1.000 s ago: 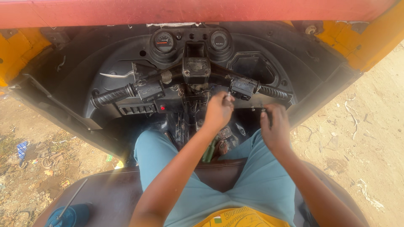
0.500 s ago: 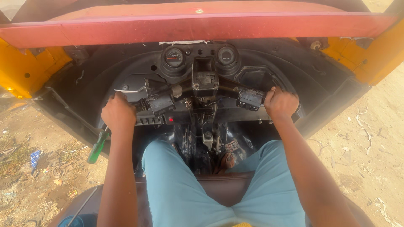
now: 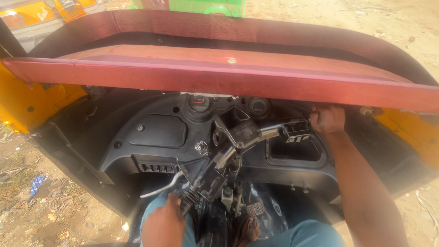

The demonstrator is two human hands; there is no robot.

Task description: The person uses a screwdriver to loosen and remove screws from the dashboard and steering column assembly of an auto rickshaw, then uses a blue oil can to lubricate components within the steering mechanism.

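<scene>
I sit in a small three-wheeled vehicle behind a black handlebar [image 3: 238, 139] that is swung hard, its left end low and near, its right end high and far. My left hand [image 3: 163, 224] is closed on the left grip near my knees, beside a silver lever [image 3: 160, 186]. My right hand [image 3: 327, 120] is closed on the right grip, up under the red dashboard ledge [image 3: 219, 75]. Two round gauges [image 3: 199, 103] sit on the black dashboard [image 3: 155, 132] behind the bar.
Yellow body panels [image 3: 27, 103] flank the cabin on both sides. Pedals [image 3: 255, 208] and my bare foot [image 3: 249, 228] are on the floor below. Sandy ground with litter [image 3: 36, 187] lies to the left and right. A green object [image 3: 201, 7] stands ahead.
The handlebar was level half a second ago and has turned sharply: my left hand came down and toward me, my right hand went up and forward. My view tilted upward.
</scene>
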